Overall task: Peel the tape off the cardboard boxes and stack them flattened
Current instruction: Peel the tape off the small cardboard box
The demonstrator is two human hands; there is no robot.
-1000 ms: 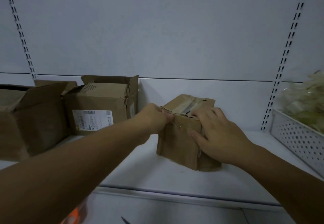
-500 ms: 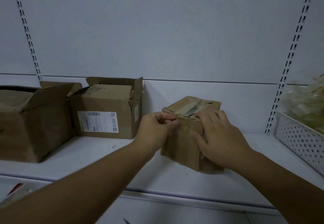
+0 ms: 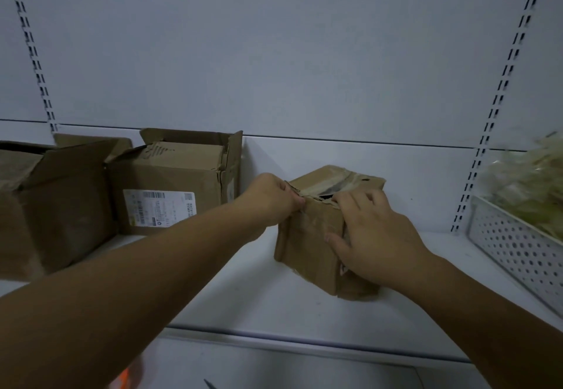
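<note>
A small crumpled cardboard box stands on the white shelf, its taped top torn and partly open. My left hand pinches the box's upper left edge with curled fingers, at the tape there. My right hand lies spread over the box's near right corner, fingers on the top edge and thumb pressed on the front face. Two larger cardboard boxes stand to the left: one with a shipping label and an open-flapped one at the far left.
A white perforated basket with pale yellowish packing material sits at the right end of the shelf. The shelf's back wall has slotted uprights on both sides. Something orange shows below the shelf's front edge.
The view has shifted slightly right. My left hand has kept its pinch at the box's top left edge and my right hand stays pressed on the box; the box has barely moved.
</note>
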